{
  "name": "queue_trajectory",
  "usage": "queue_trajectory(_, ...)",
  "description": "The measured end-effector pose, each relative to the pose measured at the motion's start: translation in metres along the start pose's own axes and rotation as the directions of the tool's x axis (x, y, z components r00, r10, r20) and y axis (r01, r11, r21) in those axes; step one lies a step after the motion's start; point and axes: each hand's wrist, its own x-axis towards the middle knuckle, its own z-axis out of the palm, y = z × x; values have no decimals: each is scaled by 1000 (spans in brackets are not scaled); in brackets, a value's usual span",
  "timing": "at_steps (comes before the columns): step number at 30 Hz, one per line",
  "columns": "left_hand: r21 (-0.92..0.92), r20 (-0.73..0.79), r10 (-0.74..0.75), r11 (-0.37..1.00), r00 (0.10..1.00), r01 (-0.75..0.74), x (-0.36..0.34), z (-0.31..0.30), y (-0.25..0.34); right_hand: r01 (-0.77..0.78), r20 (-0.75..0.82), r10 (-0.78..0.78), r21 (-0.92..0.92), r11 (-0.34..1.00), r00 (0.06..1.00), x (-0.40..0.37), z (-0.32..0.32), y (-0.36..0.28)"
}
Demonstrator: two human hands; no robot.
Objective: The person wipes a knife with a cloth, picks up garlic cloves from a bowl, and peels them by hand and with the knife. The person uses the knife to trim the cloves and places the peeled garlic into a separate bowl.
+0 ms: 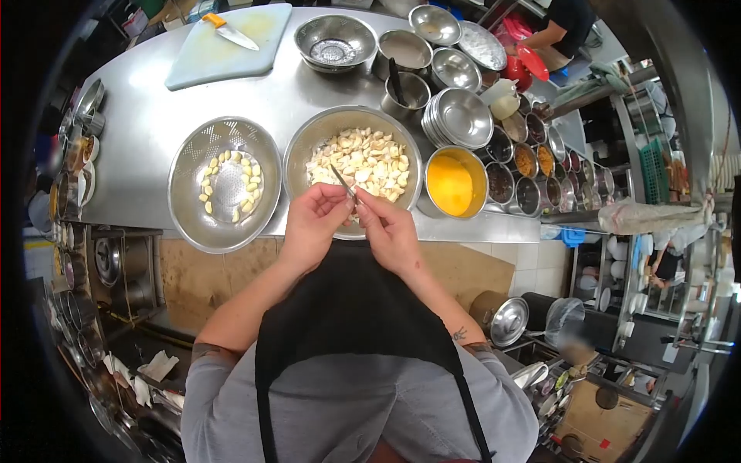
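My left hand [318, 220] and my right hand [388, 230] meet over the near edge of a metal bowl [293, 158] full of garlic cloves [370, 158]. A small knife [340, 179] sticks up from between my fingers, its blade pointing up and left over the cloves. The fingers of my left hand are closed on it. My right hand's fingers are pinched together beside it; what they hold is too small to make out. Left of the bowl, a perforated metal colander [179, 185] holds pale, smooth cloves in a loose ring.
A cutting board [231, 58] bears an orange-handled knife [231, 32] at the back left. Behind the cloves stand a colander [335, 38] and stacked bowls [463, 116]. A pot of yellow liquid [455, 185] is at the right. Another person's arm [546, 35] shows at the back right.
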Motion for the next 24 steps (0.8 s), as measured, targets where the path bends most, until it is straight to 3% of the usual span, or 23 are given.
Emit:
queue_trajectory(4, -21, 5, 1, 1000, 1000, -1, -1, 3, 3, -61, -27, 62, 49, 997, 998, -3, 4, -6)
queue_trajectory(7, -12, -12, 31, 999, 999, -31, -1, 5, 1, 84, -24, -87, -93, 992, 996, -1, 4, -5)
queue_trajectory(10, 2, -13, 35, 999, 999, -35, -2, 4, 0, 205, -37, -210, -96, 974, 977, 1, 8, -5)
queue_trajectory(11, -4, -7, 27, 1000, 1000, -27, -2, 5, 2, 119, -34, -121, -56, 991, 992, -3, 7, -9)
queue_trajectory(20, -63, 76, 42, 997, 996, -37, -5, 3, 2, 96, 1, -97, 86, 992, 995, -4, 3, 0)
queue_trajectory(24, -142, 135, -17, 989, 991, 37, -5, -6, 0, -28, 31, 21, 255, 967, 999, -6, 1, -2)
